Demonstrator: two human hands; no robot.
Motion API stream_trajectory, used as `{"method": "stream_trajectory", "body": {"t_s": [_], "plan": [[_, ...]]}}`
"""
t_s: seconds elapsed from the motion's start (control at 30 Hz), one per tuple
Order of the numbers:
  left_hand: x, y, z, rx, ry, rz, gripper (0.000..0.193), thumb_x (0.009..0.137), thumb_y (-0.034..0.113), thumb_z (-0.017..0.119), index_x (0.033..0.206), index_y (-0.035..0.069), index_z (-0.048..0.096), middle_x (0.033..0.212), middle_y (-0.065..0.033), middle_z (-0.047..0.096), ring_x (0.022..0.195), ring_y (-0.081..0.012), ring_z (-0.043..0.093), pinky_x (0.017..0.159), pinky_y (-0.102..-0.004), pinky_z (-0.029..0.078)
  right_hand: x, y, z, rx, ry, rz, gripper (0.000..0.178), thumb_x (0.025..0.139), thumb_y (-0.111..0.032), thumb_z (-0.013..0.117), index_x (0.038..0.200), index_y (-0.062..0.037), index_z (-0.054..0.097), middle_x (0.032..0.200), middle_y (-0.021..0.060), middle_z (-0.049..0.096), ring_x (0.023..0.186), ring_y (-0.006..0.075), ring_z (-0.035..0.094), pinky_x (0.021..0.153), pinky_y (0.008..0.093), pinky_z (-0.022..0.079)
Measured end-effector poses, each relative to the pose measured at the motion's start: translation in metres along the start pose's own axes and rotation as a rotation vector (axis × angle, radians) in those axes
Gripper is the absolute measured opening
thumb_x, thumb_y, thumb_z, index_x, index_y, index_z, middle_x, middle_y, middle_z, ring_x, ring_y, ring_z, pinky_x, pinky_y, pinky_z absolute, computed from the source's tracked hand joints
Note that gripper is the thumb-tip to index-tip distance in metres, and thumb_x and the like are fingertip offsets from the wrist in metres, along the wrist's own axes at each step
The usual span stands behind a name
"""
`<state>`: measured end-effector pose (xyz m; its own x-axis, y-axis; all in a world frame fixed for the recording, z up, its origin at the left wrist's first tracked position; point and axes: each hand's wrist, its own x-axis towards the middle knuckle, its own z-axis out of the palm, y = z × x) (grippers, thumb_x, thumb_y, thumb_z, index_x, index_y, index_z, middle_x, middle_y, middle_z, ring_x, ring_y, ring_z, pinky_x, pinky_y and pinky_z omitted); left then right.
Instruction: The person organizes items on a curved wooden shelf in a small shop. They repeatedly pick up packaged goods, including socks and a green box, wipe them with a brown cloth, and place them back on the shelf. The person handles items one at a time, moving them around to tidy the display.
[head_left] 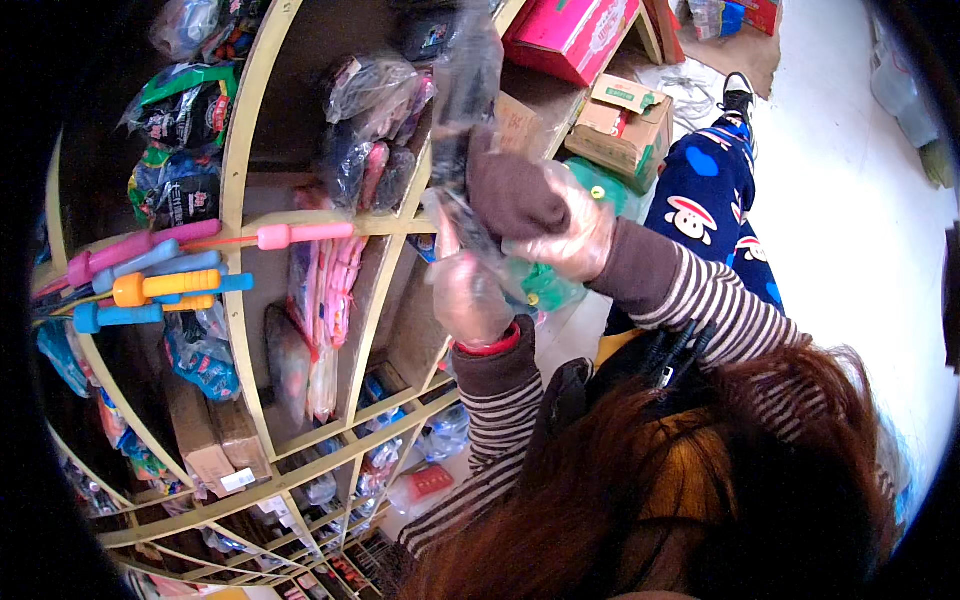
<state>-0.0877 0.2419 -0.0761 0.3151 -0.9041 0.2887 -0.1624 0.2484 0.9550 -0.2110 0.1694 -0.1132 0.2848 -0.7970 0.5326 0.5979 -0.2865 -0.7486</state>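
My right hand (pixel 572 235) is closed round a soft dark brown cloth item (pixel 512 195), rounded at its end; its exact kind is not clear. A long clear plastic bag (pixel 470 75) stretches up from this item toward the shelf. Just to the left, my left hand (pixel 468 300), with a red band at the wrist, grips the lower part of the bag. Both hands are smeared by motion, so single fingers are hard to make out.
A wooden shelf rack (pixel 240 190) fills the left, holding bagged goods (pixel 375 90). Jump ropes with coloured handles (pixel 165 287) stick out from it. Cardboard boxes (pixel 620 135), a pink box (pixel 570 38) and green bagged things (pixel 548 285) sit beyond my hands. A person's patterned trouser leg (pixel 700 190) stretches right.
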Motion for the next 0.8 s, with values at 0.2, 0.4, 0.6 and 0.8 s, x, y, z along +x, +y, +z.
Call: {"method": "stream_trajectory", "body": {"t_s": [0.2, 0.4, 0.6, 0.8], "plan": [[-0.006, 0.007, -0.005, -0.518, -0.042, -0.291, 0.058, 0.096, 0.049, 0.033, 0.128, 0.002, 0.044, 0.124, -0.0140, 0.052, 0.113, -0.0282, 0.052, 0.097, -0.0441, 0.041, -0.004, -0.012, 0.004, -0.621, -0.195, -0.240, 0.068, 0.053, -0.018, 0.074, 0.118, -0.0110, 0.057, 0.121, 0.0193, 0.053, 0.112, 0.0402, 0.050, 0.095, 0.0481, 0.041], [-0.010, 0.002, -0.036, 0.306, -0.183, -0.064, 0.048, 0.087, 0.026, 0.053, 0.126, 0.000, 0.044, 0.120, -0.0168, 0.053, 0.108, -0.0276, 0.055, 0.086, -0.0414, 0.049, 0.010, -0.012, -0.023, -0.597, -0.130, -0.311, 0.066, 0.058, -0.013, 0.061, 0.123, -0.0098, 0.054, 0.128, 0.0195, 0.049, 0.118, 0.0401, 0.046, 0.101, 0.0477, 0.035], [-0.004, 0.003, -0.035, -0.157, -0.247, -0.473, 0.077, 0.060, 0.004, 0.077, 0.128, 0.000, 0.041, 0.117, -0.0123, 0.056, 0.106, -0.0236, 0.057, 0.090, -0.0374, 0.048, 0.001, -0.011, -0.014, -0.695, -0.129, -0.223, 0.073, 0.060, -0.012, 0.065, 0.130, -0.0125, 0.046, 0.131, 0.0216, 0.045, 0.120, 0.0413, 0.044, 0.102, 0.0469, 0.034], [0.014, -0.014, -0.035, 0.476, -0.563, 0.020, 0.068, 0.065, -0.001, 0.077, 0.126, 0.003, 0.046, 0.119, -0.0089, 0.056, 0.103, -0.0201, 0.058, 0.089, -0.0330, 0.048, -0.010, -0.011, 0.005, -0.703, -0.263, -0.235, 0.071, 0.056, -0.010, 0.067, 0.125, -0.0146, 0.051, 0.127, 0.0211, 0.047, 0.118, 0.0415, 0.045, 0.100, 0.0470, 0.037]]}}
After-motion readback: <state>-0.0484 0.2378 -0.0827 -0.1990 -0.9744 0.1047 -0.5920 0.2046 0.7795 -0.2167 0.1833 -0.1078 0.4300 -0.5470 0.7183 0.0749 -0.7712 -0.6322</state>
